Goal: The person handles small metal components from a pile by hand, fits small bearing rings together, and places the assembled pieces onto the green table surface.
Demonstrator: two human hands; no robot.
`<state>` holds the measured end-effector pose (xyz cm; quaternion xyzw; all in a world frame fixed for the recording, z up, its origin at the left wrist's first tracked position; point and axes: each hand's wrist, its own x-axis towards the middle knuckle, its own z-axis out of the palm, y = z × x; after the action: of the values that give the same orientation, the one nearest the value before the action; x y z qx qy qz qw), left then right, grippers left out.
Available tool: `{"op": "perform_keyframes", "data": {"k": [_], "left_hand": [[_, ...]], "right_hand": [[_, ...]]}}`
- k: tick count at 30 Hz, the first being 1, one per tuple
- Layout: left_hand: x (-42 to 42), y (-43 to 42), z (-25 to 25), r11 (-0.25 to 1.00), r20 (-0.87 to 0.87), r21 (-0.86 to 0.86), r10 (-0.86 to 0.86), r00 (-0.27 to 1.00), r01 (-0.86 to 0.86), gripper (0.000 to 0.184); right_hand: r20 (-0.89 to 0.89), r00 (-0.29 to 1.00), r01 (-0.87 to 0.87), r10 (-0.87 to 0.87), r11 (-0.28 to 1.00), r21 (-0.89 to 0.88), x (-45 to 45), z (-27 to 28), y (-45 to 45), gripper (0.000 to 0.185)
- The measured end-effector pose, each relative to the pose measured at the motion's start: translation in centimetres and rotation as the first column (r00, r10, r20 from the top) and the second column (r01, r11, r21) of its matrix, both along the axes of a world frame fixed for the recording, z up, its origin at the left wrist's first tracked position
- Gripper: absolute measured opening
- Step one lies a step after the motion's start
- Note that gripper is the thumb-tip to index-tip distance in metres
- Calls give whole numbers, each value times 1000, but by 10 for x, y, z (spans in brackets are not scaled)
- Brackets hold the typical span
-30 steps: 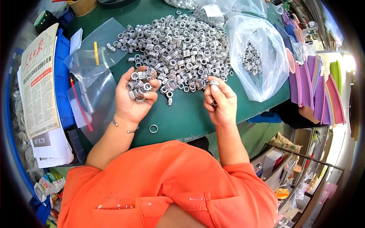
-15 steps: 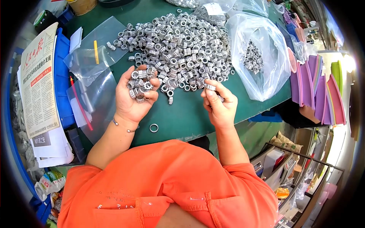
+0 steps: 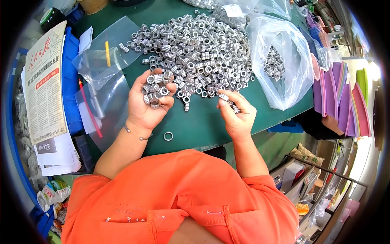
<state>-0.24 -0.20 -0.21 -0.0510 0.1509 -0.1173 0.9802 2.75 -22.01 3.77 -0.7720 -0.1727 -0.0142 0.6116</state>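
Note:
My left hand (image 3: 142, 107) is palm up, fingers curled round several small grooved metal rings (image 3: 156, 88). In my right hand (image 3: 240, 120), thumb and forefinger pinch one metal ring (image 3: 223, 96). More rings (image 3: 234, 107) sit under the other curled fingers of that hand. Just beyond both hands, a large heap of the same rings (image 3: 199, 53) is spread over the green table (image 3: 195, 130). One smooth, wider ring (image 3: 168, 136) lies by itself near the table's front edge, between my forearms.
An open clear plastic bag (image 3: 284, 93) with some rings inside lies right of the heap. On the left are clear plastic sheets (image 3: 115, 97), a yellow stick (image 3: 107, 53), a red pen (image 3: 90, 110) and a newspaper (image 3: 44, 85) on a blue bin (image 3: 73, 110).
The whole view has shifted slightly. My right hand has turned a little and its fingers have loosened, so the rings under them show more. My left hand keeps its hold on the rings.

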Motion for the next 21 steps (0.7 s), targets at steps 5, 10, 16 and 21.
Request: {"op": "perform_keyframes", "data": {"k": [5, 10, 16, 21], "left_hand": [[-1, -2, -1, 999, 29, -1, -40, 999, 40, 18], [-4, -12, 8, 992, 46, 105, -82, 996, 76, 16], [-5, -14, 8, 992, 56, 94, -89, 994, 84, 18], [-4, -14, 7, 993, 53, 86, -86, 995, 81, 18]], "right_hand": [[158, 987, -18, 37, 992, -121, 1, -2, 4, 22], [229, 964, -90, 131, 979, -184, 0, -4, 6, 22], [-475, 663, 5, 579, 631, 776, -4, -16, 3, 26], [-476, 587, 60, 656, 550, 833, -2, -19, 1, 24]]}}
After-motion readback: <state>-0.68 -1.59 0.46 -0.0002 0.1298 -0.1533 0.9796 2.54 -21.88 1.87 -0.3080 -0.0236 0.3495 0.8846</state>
